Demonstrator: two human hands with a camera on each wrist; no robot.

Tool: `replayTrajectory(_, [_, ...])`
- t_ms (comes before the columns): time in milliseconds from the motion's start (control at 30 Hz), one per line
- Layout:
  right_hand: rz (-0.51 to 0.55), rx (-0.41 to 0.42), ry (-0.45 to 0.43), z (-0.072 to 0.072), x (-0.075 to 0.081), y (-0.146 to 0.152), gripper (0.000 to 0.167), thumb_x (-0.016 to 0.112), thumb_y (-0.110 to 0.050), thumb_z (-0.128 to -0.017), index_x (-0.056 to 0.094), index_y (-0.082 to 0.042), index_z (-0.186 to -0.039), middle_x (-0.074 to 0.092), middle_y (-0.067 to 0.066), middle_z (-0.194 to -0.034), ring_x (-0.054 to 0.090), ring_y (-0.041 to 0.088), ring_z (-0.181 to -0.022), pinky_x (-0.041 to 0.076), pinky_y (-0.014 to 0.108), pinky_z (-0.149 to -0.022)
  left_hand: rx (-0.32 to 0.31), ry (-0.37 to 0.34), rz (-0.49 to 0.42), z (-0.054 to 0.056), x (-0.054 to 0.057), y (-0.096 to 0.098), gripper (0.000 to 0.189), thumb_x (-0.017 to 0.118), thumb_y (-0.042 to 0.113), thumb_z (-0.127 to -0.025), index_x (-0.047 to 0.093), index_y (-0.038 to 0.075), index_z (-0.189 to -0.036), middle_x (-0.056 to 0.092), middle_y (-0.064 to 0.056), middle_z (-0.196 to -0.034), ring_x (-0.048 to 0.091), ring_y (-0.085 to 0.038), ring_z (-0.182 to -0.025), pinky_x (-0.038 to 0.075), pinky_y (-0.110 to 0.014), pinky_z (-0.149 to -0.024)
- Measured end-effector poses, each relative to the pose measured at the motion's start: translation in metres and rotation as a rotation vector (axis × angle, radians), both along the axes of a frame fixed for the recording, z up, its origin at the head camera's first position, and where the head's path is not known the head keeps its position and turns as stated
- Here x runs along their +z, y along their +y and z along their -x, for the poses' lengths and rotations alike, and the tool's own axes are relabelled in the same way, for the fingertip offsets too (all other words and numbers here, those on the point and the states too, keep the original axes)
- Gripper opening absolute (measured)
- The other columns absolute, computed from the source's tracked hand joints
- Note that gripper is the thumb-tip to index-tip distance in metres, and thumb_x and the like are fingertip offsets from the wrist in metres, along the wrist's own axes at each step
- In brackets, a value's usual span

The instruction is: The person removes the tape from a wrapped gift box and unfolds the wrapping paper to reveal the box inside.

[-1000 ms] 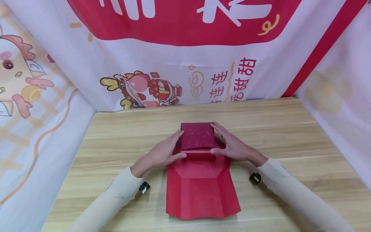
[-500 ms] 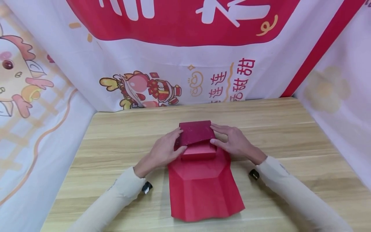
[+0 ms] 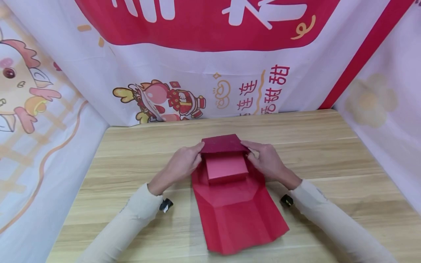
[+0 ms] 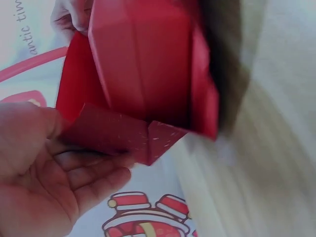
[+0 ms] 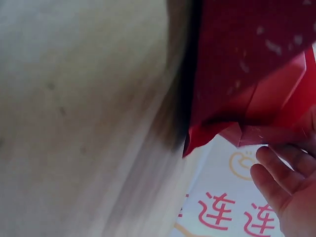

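Observation:
In the head view a small red box lies on a sheet of red wrapping paper, its near part spread towards me with crease lines. The paper's far end rises behind the box, and its dark red flecked side faces up there. My left hand pinches this raised part at its left edge, thumb on the near side; in the left wrist view the fingers lie behind the paper. My right hand pinches the opposite edge. In the right wrist view, that hand's fingers are partly spread beside the paper.
A wood-grain table carries everything. Printed white cloth hangs behind and along both sides of it. Small black devices sit at both wrists.
The dark red end of the paper has been lifted back, uncovering more of the box top. Both hands now pinch its edges, and the near sheet has swung slightly right.

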State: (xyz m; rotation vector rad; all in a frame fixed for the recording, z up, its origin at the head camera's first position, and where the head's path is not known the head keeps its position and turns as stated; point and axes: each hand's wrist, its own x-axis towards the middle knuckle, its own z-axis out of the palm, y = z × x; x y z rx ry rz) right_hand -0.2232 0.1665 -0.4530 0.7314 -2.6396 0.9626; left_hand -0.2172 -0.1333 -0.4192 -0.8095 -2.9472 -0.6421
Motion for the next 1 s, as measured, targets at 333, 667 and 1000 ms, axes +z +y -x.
replayTrajectory(333, [0.211,-0.095,0.008,0.019,0.003,0.008,0.024,0.058,-0.013,-0.099,0.069,-0.006,-0.119,0.075,0.012,-0.106,0.071,0.023,-0.086,0.057,0.029,-0.064,0.152,0.057,-0.128,0.011,0.01,-0.013,0.027,0.053,0.009,-0.1,0.064,0.005,-0.125,0.073,-0.011,-0.096,0.056,-0.015,-0.062,0.05,-0.025,-0.059])
replayTrajectory(667, [0.324,-0.148,-0.203,0.038,-0.009,0.008,0.026,0.058,-0.008,-0.097,0.064,-0.001,-0.122,0.07,0.017,-0.115,0.066,0.029,-0.106,0.059,0.046,-0.085,0.308,0.129,-0.288,0.041,-0.015,-0.007,0.025,0.047,0.016,-0.103,0.062,0.001,-0.116,0.071,-0.015,-0.093,0.067,-0.029,-0.083,0.057,-0.043,-0.073])
replayTrajectory(1000, [0.002,0.115,-0.411,0.042,-0.023,0.011,0.055,0.066,0.0,-0.088,0.051,-0.005,-0.141,0.057,0.014,-0.138,0.057,0.03,-0.124,0.054,0.046,-0.1,0.175,-0.249,-0.154,0.053,-0.039,-0.003,0.054,0.071,0.027,-0.091,0.048,0.005,-0.134,0.064,-0.012,-0.119,0.064,-0.025,-0.105,0.059,-0.039,-0.087])
